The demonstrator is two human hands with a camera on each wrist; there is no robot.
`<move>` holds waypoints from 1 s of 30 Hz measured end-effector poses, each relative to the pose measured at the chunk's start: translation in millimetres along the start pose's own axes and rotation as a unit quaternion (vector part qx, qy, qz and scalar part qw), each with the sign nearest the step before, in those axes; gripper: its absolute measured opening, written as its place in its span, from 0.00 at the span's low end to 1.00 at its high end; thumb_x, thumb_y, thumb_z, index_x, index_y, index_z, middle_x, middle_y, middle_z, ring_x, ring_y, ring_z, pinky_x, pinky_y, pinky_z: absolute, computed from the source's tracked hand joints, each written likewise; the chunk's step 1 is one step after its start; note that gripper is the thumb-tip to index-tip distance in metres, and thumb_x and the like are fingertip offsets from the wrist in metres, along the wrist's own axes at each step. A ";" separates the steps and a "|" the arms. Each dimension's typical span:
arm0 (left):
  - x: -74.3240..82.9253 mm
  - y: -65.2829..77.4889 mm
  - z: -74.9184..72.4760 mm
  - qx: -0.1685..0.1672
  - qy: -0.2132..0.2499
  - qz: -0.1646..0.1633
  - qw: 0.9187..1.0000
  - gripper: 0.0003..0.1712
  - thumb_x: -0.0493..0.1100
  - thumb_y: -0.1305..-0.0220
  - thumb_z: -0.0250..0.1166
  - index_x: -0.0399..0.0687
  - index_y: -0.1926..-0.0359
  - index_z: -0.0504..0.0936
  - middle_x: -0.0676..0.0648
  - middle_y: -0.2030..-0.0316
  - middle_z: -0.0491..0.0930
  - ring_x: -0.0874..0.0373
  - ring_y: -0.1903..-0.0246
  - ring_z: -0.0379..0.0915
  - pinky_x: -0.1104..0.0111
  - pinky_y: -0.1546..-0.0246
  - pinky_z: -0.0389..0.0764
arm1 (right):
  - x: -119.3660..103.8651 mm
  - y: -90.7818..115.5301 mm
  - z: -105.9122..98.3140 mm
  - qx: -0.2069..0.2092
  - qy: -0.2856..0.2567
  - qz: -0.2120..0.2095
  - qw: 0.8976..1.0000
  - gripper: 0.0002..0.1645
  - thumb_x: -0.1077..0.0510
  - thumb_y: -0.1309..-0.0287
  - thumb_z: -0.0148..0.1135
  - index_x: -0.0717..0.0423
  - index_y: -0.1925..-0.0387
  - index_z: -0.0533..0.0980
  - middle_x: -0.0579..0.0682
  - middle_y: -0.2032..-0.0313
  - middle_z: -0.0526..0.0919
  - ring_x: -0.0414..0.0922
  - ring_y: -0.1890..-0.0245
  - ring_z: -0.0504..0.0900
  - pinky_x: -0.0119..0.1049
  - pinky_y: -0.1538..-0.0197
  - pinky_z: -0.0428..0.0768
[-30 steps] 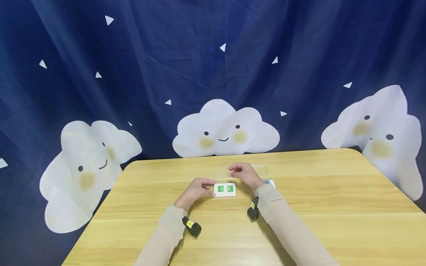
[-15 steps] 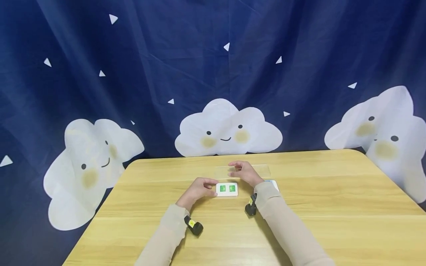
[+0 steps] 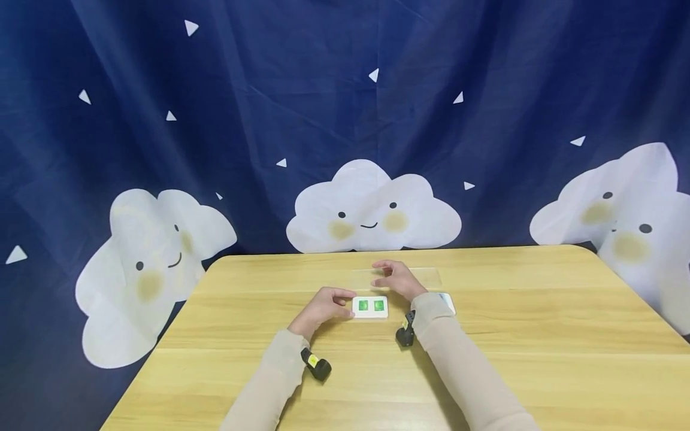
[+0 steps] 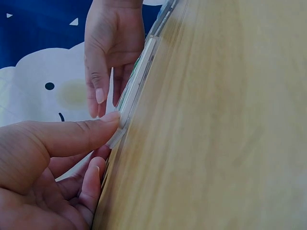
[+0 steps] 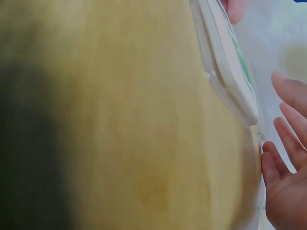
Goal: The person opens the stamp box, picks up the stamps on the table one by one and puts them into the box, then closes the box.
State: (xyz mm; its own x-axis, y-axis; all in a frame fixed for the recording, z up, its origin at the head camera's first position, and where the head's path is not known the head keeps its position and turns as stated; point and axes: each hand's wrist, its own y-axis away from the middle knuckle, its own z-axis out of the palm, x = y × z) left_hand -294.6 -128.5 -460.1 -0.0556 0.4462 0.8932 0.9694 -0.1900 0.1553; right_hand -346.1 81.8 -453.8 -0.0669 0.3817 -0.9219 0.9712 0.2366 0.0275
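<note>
A flat stack of white cards [image 3: 369, 307] in a clear plastic tray [image 4: 123, 130] lies on the table, two green squares printed on its top. My left hand [image 3: 324, 308] grips its left end, thumb on the near side and index finger at the far corner. In the left wrist view that thumb presses the tray's edge. Beyond the tray's right end, my right hand [image 3: 398, 280] hovers with fingers loosely bent and nothing between them. It overlaps a clear plastic piece [image 3: 429, 276] lying farther back. A blue-and-white card pack [image 3: 448, 301] is partly hidden by the right sleeve.
The wooden table [image 3: 517, 335] has rounded far corners. Behind it hangs a dark blue curtain [image 3: 323, 90] with white clouds. A second clear piece [image 3: 364, 279] lies flat behind the tray, faint against the wood. Black wrist cameras [image 3: 317, 365] sit on both wrists.
The whole head view has shifted slightly, so the scene sits farther right. My right thumb and fingers have spread a little apart. My left hand keeps its grip on the tray.
</note>
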 end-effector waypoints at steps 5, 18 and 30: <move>-0.3 -0.9 0.3 -0.003 0.009 -0.003 1.000 0.27 0.27 0.59 0.72 0.41 0.52 0.83 0.47 0.63 0.76 0.56 0.63 0.68 0.72 0.64 0.71 | -1.0 -0.1 -2.6 -0.009 0.019 0.000 1.000 0.35 0.64 0.53 0.68 0.62 0.41 0.70 0.61 0.42 0.72 0.56 0.41 0.67 0.50 0.36 0.63; -1.3 -0.9 -0.1 -0.002 0.019 -0.003 1.000 0.27 0.26 0.59 0.72 0.40 0.52 0.83 0.47 0.63 0.77 0.57 0.63 0.68 0.73 0.65 0.71 | 2.3 -4.1 0.4 -0.032 0.089 -0.015 0.995 0.39 0.65 0.55 0.70 0.65 0.39 0.67 0.62 0.39 0.70 0.57 0.39 0.68 0.49 0.36 0.63; -0.8 -0.4 0.4 -0.003 0.016 -0.003 1.000 0.27 0.27 0.59 0.72 0.41 0.52 0.83 0.47 0.63 0.76 0.57 0.63 0.68 0.72 0.64 0.71 | -2.6 -3.4 2.1 -0.033 0.159 -0.023 0.986 0.37 0.64 0.53 0.70 0.69 0.40 0.67 0.64 0.40 0.70 0.58 0.39 0.67 0.50 0.37 0.64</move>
State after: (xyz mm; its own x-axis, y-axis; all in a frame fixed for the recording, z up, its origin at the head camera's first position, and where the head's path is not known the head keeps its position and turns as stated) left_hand -294.9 -128.5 -461.1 -0.0681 0.4197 0.9051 0.9677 -0.1928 0.1622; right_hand -348.7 78.1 -452.2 -0.1883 0.6280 -0.7551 0.9491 0.3141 0.0245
